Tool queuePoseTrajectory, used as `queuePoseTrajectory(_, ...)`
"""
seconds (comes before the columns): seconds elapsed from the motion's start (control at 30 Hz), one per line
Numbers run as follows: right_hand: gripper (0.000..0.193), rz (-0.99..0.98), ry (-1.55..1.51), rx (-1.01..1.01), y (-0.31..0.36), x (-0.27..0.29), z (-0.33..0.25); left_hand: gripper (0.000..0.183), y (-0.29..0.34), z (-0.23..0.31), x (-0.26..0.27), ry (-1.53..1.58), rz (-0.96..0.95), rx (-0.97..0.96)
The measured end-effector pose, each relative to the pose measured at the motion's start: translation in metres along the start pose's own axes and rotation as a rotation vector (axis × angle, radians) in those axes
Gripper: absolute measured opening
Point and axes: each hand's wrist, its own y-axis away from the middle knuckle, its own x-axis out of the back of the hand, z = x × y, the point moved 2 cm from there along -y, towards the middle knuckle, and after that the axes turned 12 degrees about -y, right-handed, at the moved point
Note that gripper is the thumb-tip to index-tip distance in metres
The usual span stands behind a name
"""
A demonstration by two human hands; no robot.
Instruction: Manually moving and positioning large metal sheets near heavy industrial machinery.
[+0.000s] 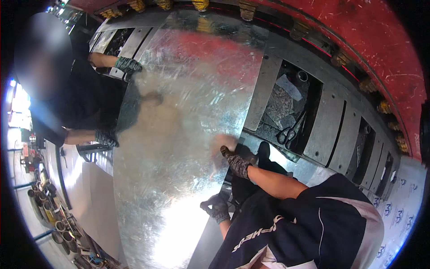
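A large shiny metal sheet point(179, 134) lies across the slotted steel machine bed, with dull smudges and bright reflections on its face. My left hand point(217, 209), in a dark knitted glove, grips the sheet's near edge, lower in the head view. Farther up the same edge, my gloved right hand point(236, 163) pinches the metal with its thumb on top; the fingers beneath are hidden. Across the sheet, a co-worker's two gloved hands point(129, 66) point(106, 137) rest at the opposite edge.
A red machine beam point(371, 58) with yellow clamps point(339, 59) arches over the far side. Scissors point(289, 133) and scraps lie in a recess of the steel bed point(320, 123). Rolls and tubes point(49, 210) are stacked at the left. The co-worker point(85, 94) stands there too.
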Motion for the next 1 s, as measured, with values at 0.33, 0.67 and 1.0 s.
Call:
queuePoseTrajectory(0.33, 0.083, 0.337, -0.243, -0.062, -0.010, 0.060, 0.053, 0.077, -0.030, -0.043, -0.003, -0.155, 0.255, -0.003)
queuePoseTrajectory(0.67, 0.070, 0.110, 0.038, 0.210, -0.003, 0.006, 0.091, 0.110, -0.046, -0.050, -0.032, -0.190, 0.021, 0.166)
queuePoseTrajectory(1.0, 0.082, 0.303, -0.258, 0.135, -0.022, 0.054, 0.009, 0.119, -0.016, -0.134, -0.244, -0.379, -0.221, 0.537)
